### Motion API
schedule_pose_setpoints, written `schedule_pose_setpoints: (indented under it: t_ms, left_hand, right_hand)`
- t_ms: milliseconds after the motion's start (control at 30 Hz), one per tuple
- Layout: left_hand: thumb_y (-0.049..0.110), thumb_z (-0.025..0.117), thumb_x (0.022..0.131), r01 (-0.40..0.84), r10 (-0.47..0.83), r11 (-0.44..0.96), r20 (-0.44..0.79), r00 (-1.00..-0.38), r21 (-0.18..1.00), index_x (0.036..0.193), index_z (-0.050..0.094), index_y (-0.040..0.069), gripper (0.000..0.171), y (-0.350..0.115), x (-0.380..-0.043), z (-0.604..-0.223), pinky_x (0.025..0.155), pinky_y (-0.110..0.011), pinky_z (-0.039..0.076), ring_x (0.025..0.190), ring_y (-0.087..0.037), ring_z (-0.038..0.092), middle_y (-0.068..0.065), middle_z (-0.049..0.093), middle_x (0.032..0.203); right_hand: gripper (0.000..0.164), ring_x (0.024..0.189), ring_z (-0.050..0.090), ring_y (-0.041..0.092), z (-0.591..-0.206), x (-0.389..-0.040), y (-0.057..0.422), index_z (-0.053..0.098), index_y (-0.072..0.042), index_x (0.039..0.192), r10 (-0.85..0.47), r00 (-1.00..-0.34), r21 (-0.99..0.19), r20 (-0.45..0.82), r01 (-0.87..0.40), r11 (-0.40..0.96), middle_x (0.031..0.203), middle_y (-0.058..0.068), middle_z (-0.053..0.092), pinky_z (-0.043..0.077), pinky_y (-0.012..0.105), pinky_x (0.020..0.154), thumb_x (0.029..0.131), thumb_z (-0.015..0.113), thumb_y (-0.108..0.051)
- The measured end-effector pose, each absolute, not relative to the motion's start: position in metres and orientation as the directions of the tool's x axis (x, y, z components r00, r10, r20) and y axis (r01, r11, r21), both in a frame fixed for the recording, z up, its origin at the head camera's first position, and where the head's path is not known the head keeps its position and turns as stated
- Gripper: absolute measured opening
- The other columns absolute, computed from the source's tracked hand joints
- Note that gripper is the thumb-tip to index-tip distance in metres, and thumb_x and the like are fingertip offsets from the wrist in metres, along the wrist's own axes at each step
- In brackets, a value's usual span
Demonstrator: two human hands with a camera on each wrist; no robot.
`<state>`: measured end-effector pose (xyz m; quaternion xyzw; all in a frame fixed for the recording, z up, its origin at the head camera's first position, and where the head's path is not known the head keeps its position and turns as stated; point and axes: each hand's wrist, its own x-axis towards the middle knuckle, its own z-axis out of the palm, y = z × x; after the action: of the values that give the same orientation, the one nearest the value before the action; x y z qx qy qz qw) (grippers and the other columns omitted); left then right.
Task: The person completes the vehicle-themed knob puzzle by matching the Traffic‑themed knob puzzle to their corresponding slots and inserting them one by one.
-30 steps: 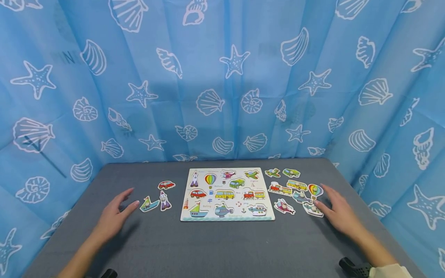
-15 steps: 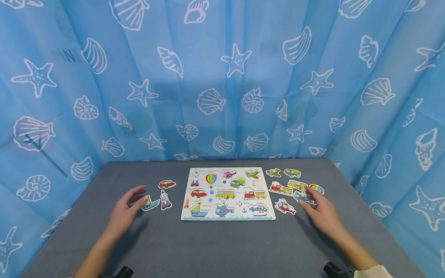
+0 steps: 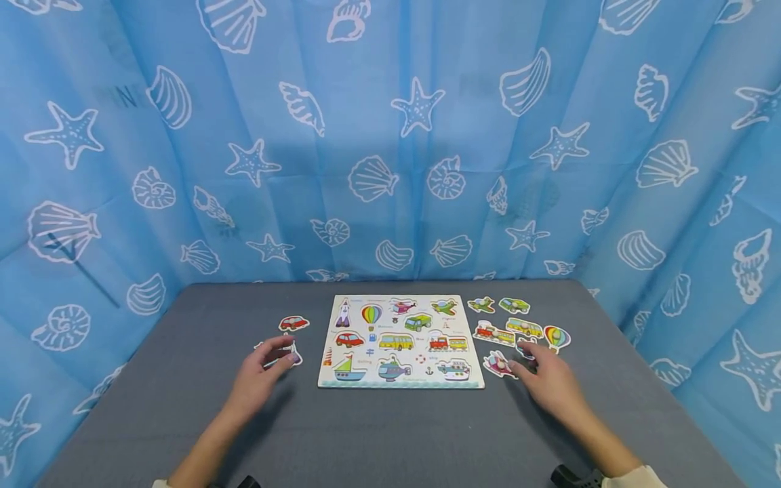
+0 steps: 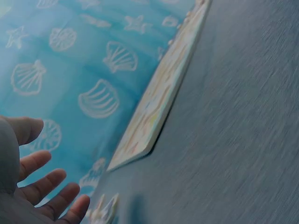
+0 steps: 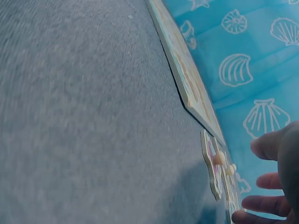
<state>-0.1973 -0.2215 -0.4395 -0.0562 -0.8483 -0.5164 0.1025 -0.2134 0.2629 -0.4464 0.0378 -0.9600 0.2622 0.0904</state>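
My left hand [image 3: 251,383], fingers loosely spread, hovers over the sailboat piece and the rocket piece [image 3: 293,344], covering most of both. The left wrist view shows nothing between that hand's thumb and fingers. On the right, my right hand [image 3: 552,383] hangs over the submarine piece, its thumb tip beside the pink helicopter piece [image 3: 497,362]. Its fingers are relaxed and apart in the right wrist view, close to knobbed pieces. A white wooden puzzle board [image 3: 415,384] printed with vehicles lies flat between the hands. The ship piece is hidden behind the right hand.
A red car piece [image 3: 294,323] lies beyond the left hand. Around the right hand lie the train [image 3: 494,333], bus [image 3: 523,327], balloon [image 3: 556,336], plane [image 3: 481,305] and green truck [image 3: 514,306] pieces. A blue shell-patterned curtain [image 3: 390,149] encloses the grey table [image 3: 390,440].
Both hands have moved inward toward the board. The left has passed over the sailboat to the rocket; the right has left the balloon and come near the helicopter. The pieces look unmoved.
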Motion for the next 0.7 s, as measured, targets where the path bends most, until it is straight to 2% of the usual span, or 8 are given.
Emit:
schedule_pose_setpoints:
  t_ms: [100, 367, 500, 700]
  left_hand:
    - [0.017, 0.063, 0.095, 0.202, 0.011, 0.440, 0.220, -0.975, 0.875, 0.130, 0.058, 0.002, 0.038, -0.209, -0.198, -0.444, 0.092, -0.036, 0.046, 0.116, -0.031, 0.057, -0.017, 0.059, 0.128]
    - [0.014, 0.065, 0.094, 0.120, -0.027, 0.403, 0.143, -0.989, 0.907, 0.132, 0.055, -0.001, 0.043, -0.185, -0.209, -0.454, 0.088, -0.039, 0.049, 0.113, -0.031, 0.058, -0.019, 0.056, 0.132]
    - [0.015, 0.066, 0.093, 0.049, -0.075, 0.450, 0.092, -0.993, 0.892, 0.133, 0.053, -0.006, 0.047, -0.176, -0.213, -0.456, 0.085, -0.043, 0.050, 0.109, -0.034, 0.060, -0.024, 0.057, 0.129]
    - [0.019, 0.070, 0.088, 0.007, -0.115, 0.496, 0.074, -0.991, 0.868, 0.130, 0.053, -0.011, 0.054, -0.170, -0.222, -0.459, 0.092, -0.050, 0.045, 0.108, -0.038, 0.059, -0.027, 0.059, 0.123]
  right_hand:
    - [0.046, 0.101, 0.059, 0.040, -0.447, -0.214, 0.260, 0.061, 0.007, 0.122, -0.026, -0.983, -0.479, 0.183, -0.112, 0.871, 0.111, 0.025, 0.063, 0.044, 0.057, 0.086, 0.089, 0.070, -0.023]
    - [0.038, 0.103, 0.060, 0.042, -0.450, -0.217, 0.249, 0.067, 0.007, 0.112, -0.061, -0.977, -0.452, 0.203, -0.149, 0.880, 0.106, 0.024, 0.065, 0.044, 0.057, 0.086, 0.088, 0.071, -0.022]
    - [0.027, 0.092, 0.062, 0.037, -0.453, -0.218, 0.247, 0.073, 0.002, 0.102, -0.071, -0.967, -0.407, 0.245, -0.169, 0.898, 0.094, 0.017, 0.067, 0.046, 0.054, 0.079, 0.084, 0.073, -0.018]
    - [0.018, 0.080, 0.061, 0.029, -0.455, -0.221, 0.245, 0.074, -0.004, 0.089, -0.044, -0.970, -0.356, 0.239, -0.130, 0.926, 0.083, 0.007, 0.064, 0.046, 0.050, 0.071, 0.081, 0.076, -0.020]
